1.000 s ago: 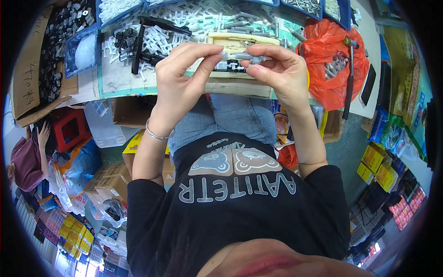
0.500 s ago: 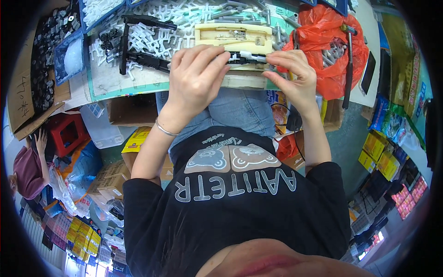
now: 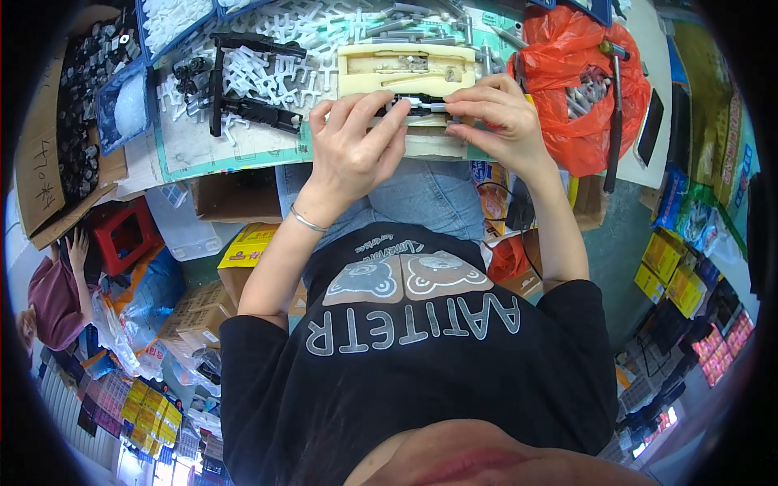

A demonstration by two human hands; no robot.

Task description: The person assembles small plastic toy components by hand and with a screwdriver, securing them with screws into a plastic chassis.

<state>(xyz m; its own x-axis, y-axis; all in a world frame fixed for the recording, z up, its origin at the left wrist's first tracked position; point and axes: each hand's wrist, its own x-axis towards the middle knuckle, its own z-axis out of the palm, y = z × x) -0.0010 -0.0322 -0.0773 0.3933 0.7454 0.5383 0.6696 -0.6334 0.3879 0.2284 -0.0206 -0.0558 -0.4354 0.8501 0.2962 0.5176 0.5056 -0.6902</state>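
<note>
A slim black plastic part [image 3: 400, 108] lies crosswise between my hands, in front of a cream fixture block [image 3: 356, 82]. My left hand [image 3: 354, 150] is closed on its left end, with the thumb and fingertips pressed together. In the part's channel sits a small white piece [image 3: 415, 102]. A short grey tube [image 3: 438, 107] lies in line with the white piece, and my right hand [image 3: 504, 123] pinches the tube's right end. The fingertips partly hide both ends.
Black frame-like parts [image 3: 258, 112] and a heap of white forked pieces [image 3: 271, 71] lie left of the fixture. To the right are a red plastic bag [image 3: 545, 71] of grey pieces, a hammer [image 3: 613, 121] and a phone [image 3: 649, 128]. Blue bins [image 3: 108, 105] edge the left.
My right hand has moved left, nearer to my left hand, and the white piece and grey tube have shifted left along the black part. My left hand has shifted slightly right and nearer.
</note>
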